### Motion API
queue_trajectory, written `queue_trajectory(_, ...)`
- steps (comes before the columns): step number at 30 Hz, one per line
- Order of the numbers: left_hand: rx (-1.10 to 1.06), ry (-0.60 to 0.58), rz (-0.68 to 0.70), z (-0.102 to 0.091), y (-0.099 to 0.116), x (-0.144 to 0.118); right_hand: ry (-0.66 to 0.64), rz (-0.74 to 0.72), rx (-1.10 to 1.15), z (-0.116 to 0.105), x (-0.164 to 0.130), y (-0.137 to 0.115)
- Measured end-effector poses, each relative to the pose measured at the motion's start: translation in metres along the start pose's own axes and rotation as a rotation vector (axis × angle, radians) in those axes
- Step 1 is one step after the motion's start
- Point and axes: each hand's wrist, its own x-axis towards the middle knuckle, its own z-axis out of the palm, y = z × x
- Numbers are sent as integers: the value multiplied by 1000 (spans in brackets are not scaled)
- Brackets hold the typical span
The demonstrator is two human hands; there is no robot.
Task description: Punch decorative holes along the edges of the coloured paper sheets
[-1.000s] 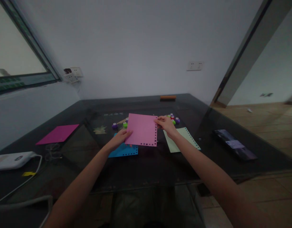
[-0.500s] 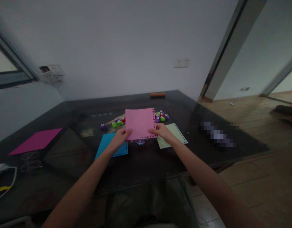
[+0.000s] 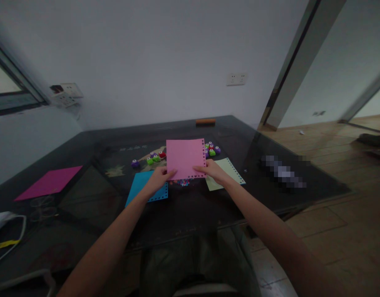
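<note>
Both of my hands hold up a pink sheet of paper [image 3: 185, 159] with punched holes along its right and lower edges. My left hand [image 3: 159, 178] pinches its lower left corner, thumb in front. My right hand [image 3: 215, 170] grips the lower right corner the same way. Under my left forearm lies a blue sheet with punched holes [image 3: 140, 185]. A pale yellow-green punched sheet [image 3: 228, 168] lies beneath my right hand. Small colourful bits [image 3: 182, 182] are scattered just below the pink sheet, partly hidden by it.
Small purple, green and red hole punches [image 3: 155, 158] stand behind the pink sheet; more punches [image 3: 211, 152] show at its right. A magenta sheet [image 3: 50, 182] lies at left on the black table [image 3: 190, 214]. An orange-brown bar [image 3: 205, 122] sits near the wall; a blurred object [image 3: 282, 171] lies right.
The pink sheet and both hands appear slightly farther right and higher in the view, which itself has shifted a little. Both hands keep their hold on the sheet.
</note>
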Motion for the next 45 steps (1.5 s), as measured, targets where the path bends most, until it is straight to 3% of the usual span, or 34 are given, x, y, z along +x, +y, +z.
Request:
queue_trajectory(12, -5, 14, 48, -3, -7, 4, 33, -16, 65, 2, 3, 4)
queue_trajectory(23, 13, 34, 58, -3, -6, 4, -17, -15, 112, 6, 1, 0)
queue_trajectory(45, 28, 71, 95, -2, -16, 9, 8, -4, 49, 6, 1, 2)
